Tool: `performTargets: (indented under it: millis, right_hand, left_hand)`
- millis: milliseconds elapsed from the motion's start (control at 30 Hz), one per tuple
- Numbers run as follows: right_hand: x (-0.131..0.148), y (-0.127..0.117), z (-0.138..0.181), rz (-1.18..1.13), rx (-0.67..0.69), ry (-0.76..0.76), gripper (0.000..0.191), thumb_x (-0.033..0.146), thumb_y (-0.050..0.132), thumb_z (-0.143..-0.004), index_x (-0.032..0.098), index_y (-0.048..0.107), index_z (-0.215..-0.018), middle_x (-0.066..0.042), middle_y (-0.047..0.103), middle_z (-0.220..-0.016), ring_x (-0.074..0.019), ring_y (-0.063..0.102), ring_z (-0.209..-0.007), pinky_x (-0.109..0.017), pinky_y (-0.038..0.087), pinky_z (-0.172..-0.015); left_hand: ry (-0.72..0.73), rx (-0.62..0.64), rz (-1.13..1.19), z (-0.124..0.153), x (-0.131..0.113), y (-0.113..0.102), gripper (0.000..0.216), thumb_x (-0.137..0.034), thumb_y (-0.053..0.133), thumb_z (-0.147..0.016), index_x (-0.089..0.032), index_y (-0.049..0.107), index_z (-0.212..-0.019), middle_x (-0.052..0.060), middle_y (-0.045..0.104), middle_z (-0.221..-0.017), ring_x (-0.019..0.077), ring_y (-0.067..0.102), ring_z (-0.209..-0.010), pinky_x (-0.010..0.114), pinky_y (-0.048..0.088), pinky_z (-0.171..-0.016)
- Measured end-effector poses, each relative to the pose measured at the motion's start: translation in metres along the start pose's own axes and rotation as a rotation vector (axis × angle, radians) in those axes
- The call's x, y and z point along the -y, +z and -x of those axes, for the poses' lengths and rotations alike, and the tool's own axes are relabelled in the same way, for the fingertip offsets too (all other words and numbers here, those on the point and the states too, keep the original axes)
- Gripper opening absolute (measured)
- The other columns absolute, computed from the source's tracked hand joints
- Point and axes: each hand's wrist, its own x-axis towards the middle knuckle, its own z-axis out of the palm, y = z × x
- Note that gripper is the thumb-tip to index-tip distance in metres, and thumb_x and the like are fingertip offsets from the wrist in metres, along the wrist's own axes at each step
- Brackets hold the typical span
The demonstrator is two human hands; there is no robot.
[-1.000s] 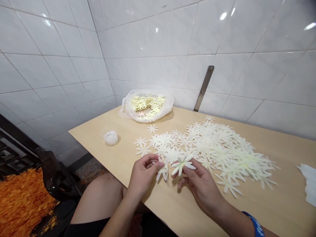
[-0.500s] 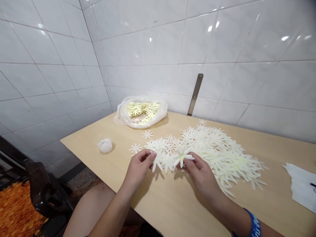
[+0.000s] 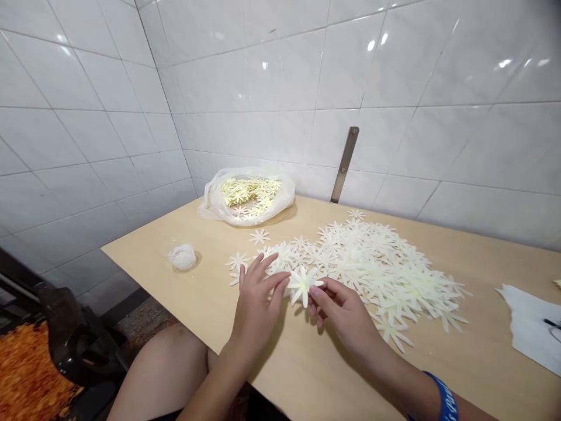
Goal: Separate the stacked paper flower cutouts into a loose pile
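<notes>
A cream-white flower-shaped cutout (image 3: 302, 283) is pinched in my right hand (image 3: 340, 310) just above the wooden table (image 3: 315, 362). My left hand (image 3: 258, 298) sits right beside it with fingers stretched out, its fingertips touching the cutout's left petals and the loose cutouts underneath. A wide heap of the same flower cutouts (image 3: 377, 269) spreads over the table to the right of both hands. A blue band shows on my right wrist (image 3: 442, 397).
A clear plastic bag (image 3: 246, 197) of yellowish flower cutouts lies at the back by the tiled wall. A small clear cup (image 3: 182, 256) stands at the left. White paper (image 3: 532, 327) lies at the right edge. A dark bag of orange bits (image 3: 26, 368) sits on the floor left.
The two hands have come together: the left hand let its own cutout go and opened its fingers against the one in the right hand, which moved slightly left and down.
</notes>
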Motion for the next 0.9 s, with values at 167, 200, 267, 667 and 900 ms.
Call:
performTargets:
  millis: [167, 200, 267, 667, 900]
  right_hand:
    - [-0.009, -0.001, -0.003, -0.021, -0.038, 0.039, 0.035, 0.049, 0.058, -0.087, 0.017, 0.056, -0.072, 0.0, 0.056, -0.059, -0.0115, 0.051, -0.05, -0.025, 0.042, -0.048]
    - [-0.01, 0.0, -0.004, -0.027, -0.035, 0.042, 0.036, 0.05, 0.058, -0.086, 0.018, 0.056, -0.072, 0.0, 0.056, -0.059, -0.0115, 0.051, -0.05, -0.024, 0.042, -0.048]
    - [-0.011, 0.0, -0.004, -0.04, -0.021, 0.041, 0.036, 0.05, 0.058, -0.086, 0.018, 0.056, -0.071, 0.0, 0.055, -0.058, -0.0114, 0.051, -0.05, -0.024, 0.041, -0.048]
    - [-0.011, 0.004, -0.003, -0.143, 0.178, 0.051, 0.038, 0.052, 0.06, -0.084, 0.017, 0.056, -0.07, 0.001, 0.058, -0.054, -0.0107, 0.052, -0.045, -0.024, 0.04, -0.047]
    - [-0.015, 0.0, -0.004, -0.184, 0.075, 0.06, 0.037, 0.052, 0.062, -0.083, 0.017, 0.055, -0.072, 0.001, 0.057, -0.055, -0.0114, 0.051, -0.047, -0.025, 0.042, -0.047]
  left_hand:
    - [-0.094, -0.068, -0.062, -0.005, 0.012, -0.007, 0.036, -0.022, 0.049, -0.09, -0.026, 0.059, -0.125, 0.01, 0.045, -0.144, 0.0343, 0.032, -0.138, 0.063, 0.023, -0.11]
    - [-0.064, -0.124, -0.041, -0.003, 0.011, -0.01, 0.035, -0.021, 0.051, -0.089, -0.025, 0.061, -0.122, 0.01, 0.049, -0.14, 0.0326, 0.037, -0.135, 0.059, 0.027, -0.11]
    - [0.014, -0.178, 0.055, 0.002, 0.004, -0.015, 0.027, -0.021, 0.053, -0.088, -0.025, 0.067, -0.111, 0.01, 0.059, -0.123, 0.0272, 0.05, -0.121, 0.046, 0.038, -0.104]
    - [-0.278, 0.159, 0.662, 0.0, -0.019, -0.015, 0.011, -0.027, 0.068, -0.077, -0.02, 0.076, -0.075, 0.006, 0.067, -0.082, 0.0182, 0.061, -0.079, 0.026, 0.047, -0.07]
    - [-0.549, 0.048, 0.854, -0.013, -0.001, -0.024, 0.026, -0.039, 0.074, -0.069, -0.016, 0.075, -0.081, 0.004, 0.069, -0.075, 0.0146, 0.059, -0.066, 0.026, 0.048, -0.067]
